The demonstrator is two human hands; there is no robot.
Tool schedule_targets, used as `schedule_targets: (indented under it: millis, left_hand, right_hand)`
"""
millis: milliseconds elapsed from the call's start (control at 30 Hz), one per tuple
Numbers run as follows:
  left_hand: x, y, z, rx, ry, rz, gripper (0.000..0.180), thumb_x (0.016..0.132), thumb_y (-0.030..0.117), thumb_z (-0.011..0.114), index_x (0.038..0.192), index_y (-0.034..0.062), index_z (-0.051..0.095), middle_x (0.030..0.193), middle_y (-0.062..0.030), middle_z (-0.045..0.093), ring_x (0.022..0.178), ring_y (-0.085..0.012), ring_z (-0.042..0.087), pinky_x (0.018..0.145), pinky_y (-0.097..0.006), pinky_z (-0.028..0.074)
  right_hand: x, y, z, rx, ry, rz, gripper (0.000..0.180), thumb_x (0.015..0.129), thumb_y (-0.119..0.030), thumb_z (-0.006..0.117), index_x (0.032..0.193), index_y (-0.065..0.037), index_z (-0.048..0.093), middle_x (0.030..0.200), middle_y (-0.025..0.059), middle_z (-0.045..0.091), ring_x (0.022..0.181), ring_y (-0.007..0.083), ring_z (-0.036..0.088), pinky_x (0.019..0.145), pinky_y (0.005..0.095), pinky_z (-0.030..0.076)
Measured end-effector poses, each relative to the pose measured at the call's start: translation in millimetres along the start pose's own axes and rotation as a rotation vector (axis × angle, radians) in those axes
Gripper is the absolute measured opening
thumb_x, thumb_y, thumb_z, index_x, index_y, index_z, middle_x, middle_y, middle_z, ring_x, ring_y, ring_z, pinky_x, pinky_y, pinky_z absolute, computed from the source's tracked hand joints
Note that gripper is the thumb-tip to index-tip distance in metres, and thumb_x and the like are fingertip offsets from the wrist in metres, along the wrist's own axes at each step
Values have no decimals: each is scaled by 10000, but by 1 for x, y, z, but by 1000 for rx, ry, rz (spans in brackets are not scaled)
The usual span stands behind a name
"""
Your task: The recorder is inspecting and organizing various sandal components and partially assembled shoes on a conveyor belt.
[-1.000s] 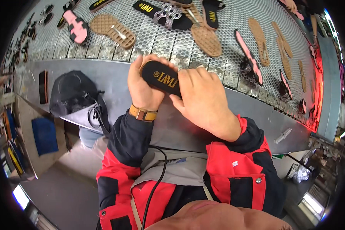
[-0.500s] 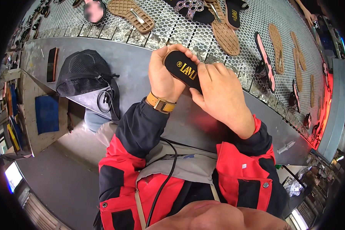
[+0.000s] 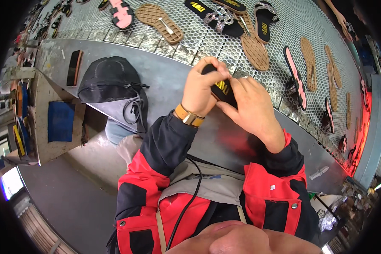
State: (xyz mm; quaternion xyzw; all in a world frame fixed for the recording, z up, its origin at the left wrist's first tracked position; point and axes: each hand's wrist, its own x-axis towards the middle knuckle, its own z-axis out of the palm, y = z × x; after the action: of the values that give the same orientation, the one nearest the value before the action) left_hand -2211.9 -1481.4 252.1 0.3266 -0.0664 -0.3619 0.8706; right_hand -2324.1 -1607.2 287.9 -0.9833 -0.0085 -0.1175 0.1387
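Above the near metal ledge, both my hands hold a sandal [image 3: 219, 88] with a black insole and gold lettering. My left hand [image 3: 199, 91] wraps round its heel end, the thumb lying across the insole. At the other end, my right hand [image 3: 254, 103] is closed on the sandal with bent fingers. That end is hidden under the right hand, so its straps do not show. A yellow-brown watch band [image 3: 186, 116] circles my left wrist.
A honeycomb-mesh conveyor [image 3: 224, 46] beyond the ledge carries brown soles [image 3: 161, 23], black sandals [image 3: 263, 25] and pink-insoled sandals [image 3: 295, 78]. On the ledge [image 3: 165, 70] lie a black mesh bag [image 3: 110, 80] and a phone [image 3: 74, 67]. Another person's hand [image 3: 340, 19] shows at far right.
My left thumb has moved from the heel's edge onto the insole, covering part of the lettering. The right hand keeps its hold. The whole view has shifted slightly.
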Motion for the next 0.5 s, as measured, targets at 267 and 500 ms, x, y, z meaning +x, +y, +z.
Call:
schedule_targets:
  millis: [267,500]
  left_hand:
    - [-8,78,-26,469,181,296,335,996,19,616,1328,-14,575,1171,-120,680,1108,-193,633,1001,-331,512]
    - [59,239,-80,2114,106,512,267,931,142,710,1190,135,772,1436,-153,611,1326,-353,564,1099,-431,451]
  right_hand:
    - [70,-15,-26,15,-123,-19,350,830,-330,786,976,-27,691,913,133,716,931,340,681,860,493,538]
    - [279,33,31,-427,549,-506,183,933,-157,635,1062,-64,724,1094,72,749,1229,285,643,1141,578,391]
